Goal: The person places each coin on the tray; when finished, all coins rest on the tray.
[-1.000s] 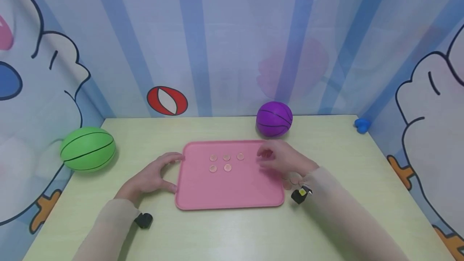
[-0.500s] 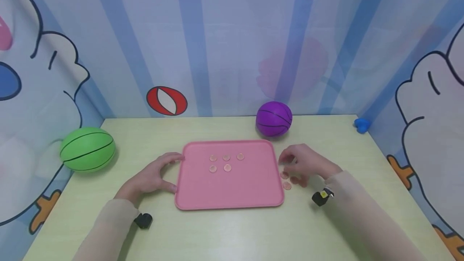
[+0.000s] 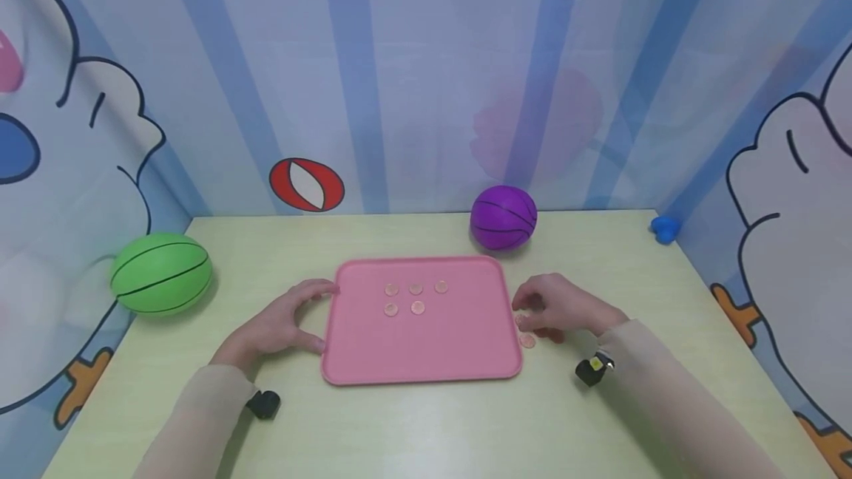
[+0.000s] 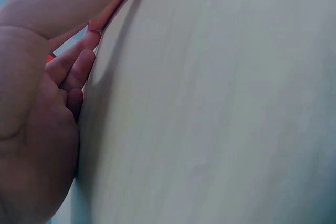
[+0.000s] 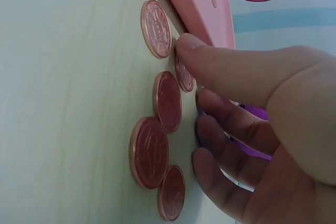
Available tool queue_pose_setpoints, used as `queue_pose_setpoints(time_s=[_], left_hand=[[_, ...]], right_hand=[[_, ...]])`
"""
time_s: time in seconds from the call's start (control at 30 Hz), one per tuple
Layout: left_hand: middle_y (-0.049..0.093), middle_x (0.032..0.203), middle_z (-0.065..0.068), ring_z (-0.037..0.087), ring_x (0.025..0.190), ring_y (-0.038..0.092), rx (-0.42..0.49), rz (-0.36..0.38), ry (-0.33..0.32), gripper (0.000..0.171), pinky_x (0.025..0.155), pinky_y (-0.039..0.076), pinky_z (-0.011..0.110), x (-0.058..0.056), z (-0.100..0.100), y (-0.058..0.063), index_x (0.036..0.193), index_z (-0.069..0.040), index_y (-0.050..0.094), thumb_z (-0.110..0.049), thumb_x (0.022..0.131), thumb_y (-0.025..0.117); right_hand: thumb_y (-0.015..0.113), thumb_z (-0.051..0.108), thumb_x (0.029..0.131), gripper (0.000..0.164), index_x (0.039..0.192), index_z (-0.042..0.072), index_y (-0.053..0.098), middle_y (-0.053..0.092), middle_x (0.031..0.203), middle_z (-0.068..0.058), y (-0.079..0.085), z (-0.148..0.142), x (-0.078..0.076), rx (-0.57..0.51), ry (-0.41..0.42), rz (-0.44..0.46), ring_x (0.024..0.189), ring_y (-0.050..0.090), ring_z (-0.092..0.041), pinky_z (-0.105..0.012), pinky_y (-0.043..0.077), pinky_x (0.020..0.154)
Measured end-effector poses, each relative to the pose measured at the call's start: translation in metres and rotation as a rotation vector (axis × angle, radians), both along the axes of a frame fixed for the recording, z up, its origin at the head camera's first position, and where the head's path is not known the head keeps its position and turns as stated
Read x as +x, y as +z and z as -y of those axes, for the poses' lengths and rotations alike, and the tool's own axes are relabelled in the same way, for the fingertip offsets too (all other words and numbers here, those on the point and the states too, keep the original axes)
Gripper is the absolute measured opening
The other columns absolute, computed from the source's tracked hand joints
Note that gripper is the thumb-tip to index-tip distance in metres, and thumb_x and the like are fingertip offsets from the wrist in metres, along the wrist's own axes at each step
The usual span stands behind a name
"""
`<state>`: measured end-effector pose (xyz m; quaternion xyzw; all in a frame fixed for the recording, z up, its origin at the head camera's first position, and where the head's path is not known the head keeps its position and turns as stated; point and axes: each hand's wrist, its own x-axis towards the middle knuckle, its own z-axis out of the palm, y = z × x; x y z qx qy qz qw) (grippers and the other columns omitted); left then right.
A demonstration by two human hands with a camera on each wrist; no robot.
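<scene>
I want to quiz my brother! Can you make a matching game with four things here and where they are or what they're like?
1. left hand
2. right hand
3. purple ball
4. tray

A. pink, with five coins in it
B. touching the tray's left side
C. beyond the tray's far right corner
D. by coins to the tray's right

Pairs: 1-B, 2-D, 3-C, 4-A

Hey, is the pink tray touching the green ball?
Apart: the head view shows tabletop between the pink tray and the green ball.
</scene>
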<state>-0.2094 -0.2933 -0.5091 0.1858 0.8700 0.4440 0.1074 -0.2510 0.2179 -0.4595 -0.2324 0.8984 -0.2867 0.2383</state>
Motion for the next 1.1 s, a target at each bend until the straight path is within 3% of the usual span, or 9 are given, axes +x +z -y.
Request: queue_pose_setpoints(time_s=[1.1], left_hand=[[0.042,0.162,0.010,0.040,0.147,0.035,-0.017,0.015,0.024,0.099,0.122,0.019,0.073,0.0019,-0.0026,0.0036,0.155,-0.021,0.051,-0.028,0.069,0.099]], right_hand=[[0.068,0.000,0.098,0.013,0.110,0.006,0.068,0.066,0.070,-0.011,0.0056,0.0019,-0.0014,-0.018,-0.058,0.092,0.048,0.060,-0.022,-0.035,0.056,0.049]])
